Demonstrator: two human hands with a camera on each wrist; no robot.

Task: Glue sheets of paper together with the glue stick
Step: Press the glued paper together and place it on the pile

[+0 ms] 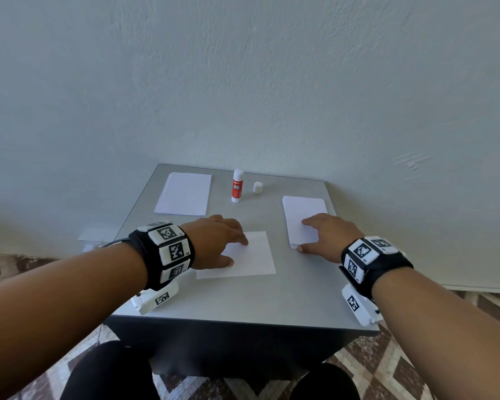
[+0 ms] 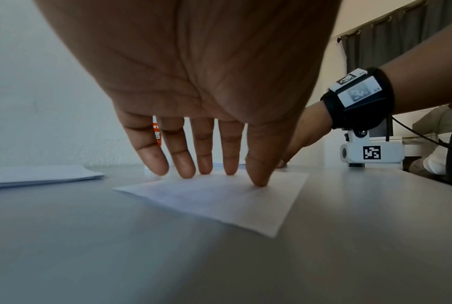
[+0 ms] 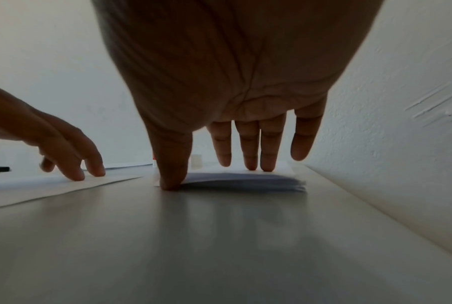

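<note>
At the near centre of the desk lies the single sheet, flat and slightly askew, pinned by the left hand, whose grip is spread wide, straight fingertips pressing the paper and curling round nothing. To its right, well apart, sits the right stack, several sheets deep as its layered front edge shows in the right wrist view; the right hand rests on it, grip likewise wide, fingers straight on the top sheet and thumb set at the near corner against the desk. Judged from this pose, the step in hand is the lifting of one top sheet: it is best done by rolling the thumb up under the corner so that only one sheet separates, while the fingers hold the remainder still and the left hand keeps the single sheet from sliding. Farther back stand the glue stick, upright and uncapped, and just beside it the cap; whether glue is already on the single sheet cannot be told. At the far left lies the left stack. Count: one loose sheet, two stacks, one glue stick, one cap, two hands, one desk.
</note>
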